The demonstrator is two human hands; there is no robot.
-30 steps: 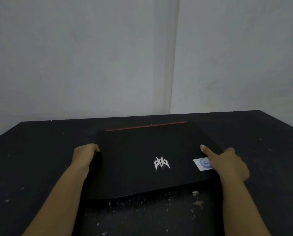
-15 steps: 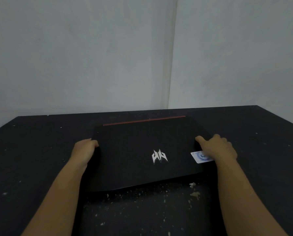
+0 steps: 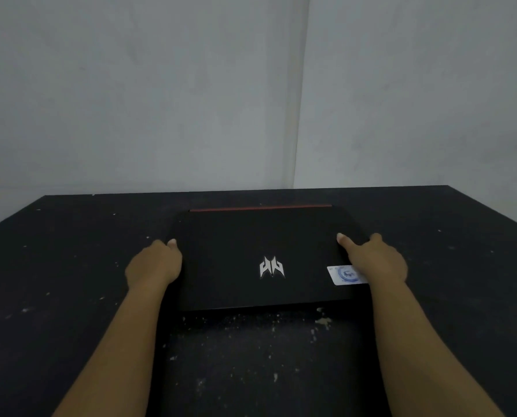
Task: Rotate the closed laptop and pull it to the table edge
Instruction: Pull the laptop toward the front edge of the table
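**Both hands on the closed laptop, mid-surface**

We see the closed laptop (image 3: 260,260) lying flat on the dark surface (image 3: 55,281), lid up. Taking the laptop as our landmark: its red strip (image 3: 260,208) runs along the far edge, the silver logo (image 3: 271,267) sits near the lid centre, and a pale sticker (image 3: 343,275) is on the lid's near-right corner.

Left hand (image 3: 155,263) is against the laptop's left edge, thumb on top of the lid, remaining fingers hidden beside or under the edge. Grip there: closed around the left side of the laptop.

Right hand (image 3: 377,261) is on the laptop's right edge, thumb laid on the lid and pointing toward the far side, one finger raised just past the right edge, palm partly covering the sticker. Grip there: holding the right side of the laptop.

Both forearms come in from the near side of the laptop, roughly parallel.

Pale specks and flakes (image 3: 323,322) are scattered on the surface just near of the laptop's front edge. A strip of bare surface lies beyond the red strip, then a grey wall (image 3: 131,100) with a vertical corner seam.
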